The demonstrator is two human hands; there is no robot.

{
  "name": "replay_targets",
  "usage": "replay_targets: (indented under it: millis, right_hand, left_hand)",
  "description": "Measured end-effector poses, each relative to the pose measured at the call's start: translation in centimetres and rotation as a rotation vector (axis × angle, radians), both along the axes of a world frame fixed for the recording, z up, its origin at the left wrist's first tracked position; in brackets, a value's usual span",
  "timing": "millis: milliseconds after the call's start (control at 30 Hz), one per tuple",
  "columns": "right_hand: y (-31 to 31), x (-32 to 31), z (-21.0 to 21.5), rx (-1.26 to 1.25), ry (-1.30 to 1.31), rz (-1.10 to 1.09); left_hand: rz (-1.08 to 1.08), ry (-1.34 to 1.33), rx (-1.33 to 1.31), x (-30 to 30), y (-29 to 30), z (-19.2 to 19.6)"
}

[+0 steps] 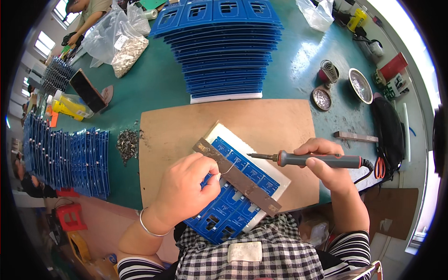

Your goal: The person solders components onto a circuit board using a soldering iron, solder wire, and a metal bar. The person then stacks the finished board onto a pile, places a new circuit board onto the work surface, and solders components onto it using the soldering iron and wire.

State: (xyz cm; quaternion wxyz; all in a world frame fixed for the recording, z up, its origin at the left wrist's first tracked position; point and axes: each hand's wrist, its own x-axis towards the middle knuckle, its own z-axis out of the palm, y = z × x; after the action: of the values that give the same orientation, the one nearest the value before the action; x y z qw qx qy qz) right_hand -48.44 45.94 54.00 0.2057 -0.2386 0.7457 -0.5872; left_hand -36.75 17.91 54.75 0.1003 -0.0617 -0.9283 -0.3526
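Note:
My right hand (329, 163) grips the grey and orange handle of a soldering iron (294, 159), its dark tip pointing left above the blue circuit board panel (221, 210). My left hand (189, 182) is closed in a pinch on a thin, silvery curved wire (228, 170), which looks like solder wire. A brown flat bar (247, 184) lies slantwise across the panel, close to the left fingers. Under the panel is a pale pad (281, 183), tilted on a tan work board (172, 135) and reaching over its near edge toward my lap.
Blue boards (224, 56) are stacked high at the back; more stand in rows (88, 163) at left. Small metal parts (127, 144) lie beside the work board. A phone (87, 91), coiled iron stand (328, 72), metal bowl (360, 86) and scissors (380, 167) surround it. Another person (95, 11) works far left.

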Motion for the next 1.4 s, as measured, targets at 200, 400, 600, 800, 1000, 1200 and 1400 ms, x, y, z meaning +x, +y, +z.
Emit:
replay_targets:
  millis: [200, 400, 600, 800, 1000, 1200, 1400]
  right_hand:
    - [0.0, 0.3, 0.0, 0.013, 0.045, 0.060]
    - [-0.1, 0.4, -0.7, 0.029, 0.047, 0.059]
    - [-0.4, 0.3, -0.8, 0.034, 0.052, 0.081]
    - [-0.4, 0.3, -1.1, 0.036, 0.039, 0.093]
    - [-0.6, 0.1, -1.2, 0.040, 0.067, 0.105]
    - [-0.8, 0.1, -1.0, 0.045, 0.025, 0.110]
    - [-1.0, -0.1, -1.2, 0.026, 0.009, 0.119]
  left_hand:
    - [-0.046, -0.067, -0.003, -0.8, 0.5, 0.3]
    - [-0.035, -0.154, -0.015, -1.2, 0.8, 0.4]
    - [-0.029, -0.092, -0.002, -1.8, 0.9, -0.3]
    - [-0.028, -0.093, -0.027, -1.9, 1.0, -0.6]
    - [-0.019, -0.095, -0.050, -1.9, 1.0, -0.8]
    - [-0.011, -0.136, -0.124, -2.1, 1.2, -0.5]
    - [-0.015, -0.067, -0.104, -2.3, 1.0, -1.2]
